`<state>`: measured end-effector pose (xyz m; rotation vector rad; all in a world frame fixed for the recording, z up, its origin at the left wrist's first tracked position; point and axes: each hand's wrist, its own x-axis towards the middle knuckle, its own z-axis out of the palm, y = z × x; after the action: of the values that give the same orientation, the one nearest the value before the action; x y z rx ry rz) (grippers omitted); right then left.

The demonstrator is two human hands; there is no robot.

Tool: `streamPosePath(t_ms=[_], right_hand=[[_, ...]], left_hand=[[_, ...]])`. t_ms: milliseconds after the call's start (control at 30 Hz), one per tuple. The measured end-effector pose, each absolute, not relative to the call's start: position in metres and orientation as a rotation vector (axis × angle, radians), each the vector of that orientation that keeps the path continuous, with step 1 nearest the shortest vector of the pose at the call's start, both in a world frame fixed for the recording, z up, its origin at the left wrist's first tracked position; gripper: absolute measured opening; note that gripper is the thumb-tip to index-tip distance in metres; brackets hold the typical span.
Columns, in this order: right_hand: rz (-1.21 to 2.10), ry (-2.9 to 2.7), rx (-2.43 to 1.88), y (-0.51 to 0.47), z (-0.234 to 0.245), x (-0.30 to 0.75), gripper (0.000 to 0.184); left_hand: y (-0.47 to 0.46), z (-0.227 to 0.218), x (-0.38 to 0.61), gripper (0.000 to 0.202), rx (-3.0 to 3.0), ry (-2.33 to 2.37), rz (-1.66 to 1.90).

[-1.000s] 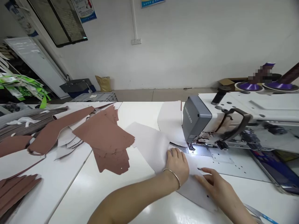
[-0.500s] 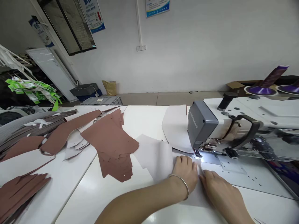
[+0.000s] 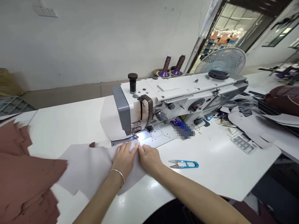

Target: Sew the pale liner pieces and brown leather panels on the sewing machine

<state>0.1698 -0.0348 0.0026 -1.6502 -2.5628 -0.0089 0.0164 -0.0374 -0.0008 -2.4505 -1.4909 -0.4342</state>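
A pale grey sheet of leather-like material [image 3: 93, 161] lies on the table, its far edge at the lit needle area of a white sewing machine [image 3: 140, 84]. A small brown patch shows at the sheet's upper edge. My left hand [image 3: 123, 158], with a silver bangle at the wrist, rests flat on the sheet, fingers stretched towards the presser foot [image 3: 135, 136]. Close beside it, my right hand [image 3: 149, 158] has its fingers curled in at the sheet's right edge. Another pale piece [image 3: 107, 119] lies behind the machine head.
Brown cut pieces [image 3: 28, 174] are piled at left. Blue thread snips [image 3: 184, 164] lie right of my hands. Two purple-brown thread cones [image 3: 166, 67] and a fan [image 3: 221, 60] stand behind the machine. Pale pieces [image 3: 252, 124] and a clear compartment box [image 3: 243, 143] lie at far right.
The view has swung right, bringing the whole machine and the snips into sight. Both hands stay by the needle on the pale sheet; the left hand's fingers now look straighter.
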Motion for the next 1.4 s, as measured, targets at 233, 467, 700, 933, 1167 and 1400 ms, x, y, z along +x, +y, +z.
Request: streamPosePath(t_ms=[233,467,700,933,1167,1400], right_hand=[[0.052,-2.623,-1.621,-0.038,0.011,0.169,0.026],[0.045,-2.68,-1.569,-0.037,0.017,0.167,0.034],[-0.012,-2.725,-1.487,-0.038,0.016,0.167,0.036],[-0.066,-2.841,-1.432,-0.025,0.028,0.164,0.035],[-0.115,-2.791,-1.435,-0.016,0.017,0.164,0.035],[-0.135,-2.78,-1.391,-0.017,0.017,0.165,0.032]], left_hand=[[-0.037,0.006,0.02,0.054,-2.461,-1.574,-0.341],[-0.037,0.004,0.018,0.047,-2.486,-1.64,-0.426],[-0.036,0.005,0.016,0.046,-2.534,-1.703,-0.493],[-0.019,0.008,0.016,0.044,-2.568,-1.655,-0.442],[-0.011,0.005,0.019,0.041,-2.526,-1.671,-0.425],[-0.012,0.003,0.02,0.04,-2.507,-1.664,-0.451]])
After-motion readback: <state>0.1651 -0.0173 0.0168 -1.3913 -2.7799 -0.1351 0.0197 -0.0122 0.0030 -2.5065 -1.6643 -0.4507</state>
